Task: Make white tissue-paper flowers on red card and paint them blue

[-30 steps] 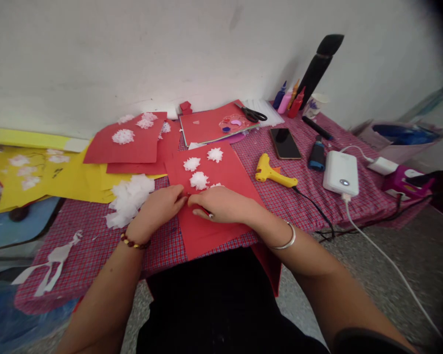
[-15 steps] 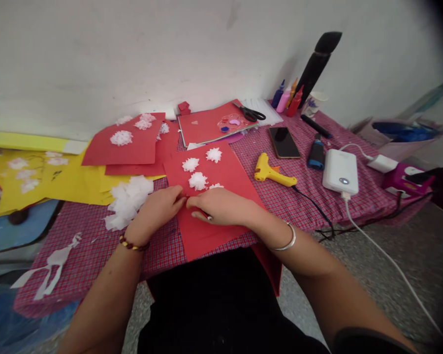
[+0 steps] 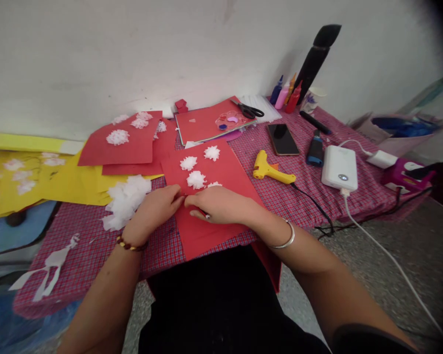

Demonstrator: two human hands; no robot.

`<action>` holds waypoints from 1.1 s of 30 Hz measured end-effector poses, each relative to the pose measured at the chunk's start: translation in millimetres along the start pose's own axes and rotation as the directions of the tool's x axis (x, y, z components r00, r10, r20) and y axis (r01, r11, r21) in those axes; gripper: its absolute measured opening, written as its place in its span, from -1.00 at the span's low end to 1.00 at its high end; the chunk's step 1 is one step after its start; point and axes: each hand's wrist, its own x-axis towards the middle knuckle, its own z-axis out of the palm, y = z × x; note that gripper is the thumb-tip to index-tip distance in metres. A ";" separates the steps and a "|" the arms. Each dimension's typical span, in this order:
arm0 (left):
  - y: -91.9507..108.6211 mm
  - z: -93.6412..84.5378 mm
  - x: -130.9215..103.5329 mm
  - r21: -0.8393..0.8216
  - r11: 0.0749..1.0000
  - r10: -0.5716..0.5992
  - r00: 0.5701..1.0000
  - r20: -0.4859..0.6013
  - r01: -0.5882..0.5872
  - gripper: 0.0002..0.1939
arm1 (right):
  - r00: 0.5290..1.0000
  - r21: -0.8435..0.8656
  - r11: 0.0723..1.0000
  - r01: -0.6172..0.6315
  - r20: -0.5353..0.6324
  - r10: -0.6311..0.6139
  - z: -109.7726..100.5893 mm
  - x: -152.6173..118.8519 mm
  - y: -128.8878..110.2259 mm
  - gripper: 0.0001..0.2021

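Note:
A red sheet lies at the middle of the table's near edge, with several white paper flowers on its upper half. Over the sheet's left edge is my left hand, its fingers closed together. My right hand rests on the sheet with curled fingers, and its fingertips nearly meet those of the left; anything between them is too small to make out. One flower is partly hidden behind my right hand. A heap of white paper pieces sits left of my left hand.
Right of the sheet are a yellow glue gun, a phone and a white power bank with cables. Behind lie black scissors and paint bottles. Red sheets with flowers and yellow paper are at the left.
The view has shifted slightly. Both hands keep nearly the same place and pose on the red sheet.

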 end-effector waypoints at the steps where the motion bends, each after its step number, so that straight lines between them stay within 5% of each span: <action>1: 0.1 0.0 -0.1 0.001 1.000 -0.001 1.000 -0.001 0.001 -0.80 | 1.000 0.000 1.000 0.000 -0.001 0.000 0.2 0.1 0.3 -0.81; 33: 0.1 0.4 -0.2 -0.018 1.000 -0.015 1.000 -0.003 0.015 -0.78 | 0.999 0.059 0.998 0.010 -0.046 -0.008 1.5 1.3 2.9 -0.84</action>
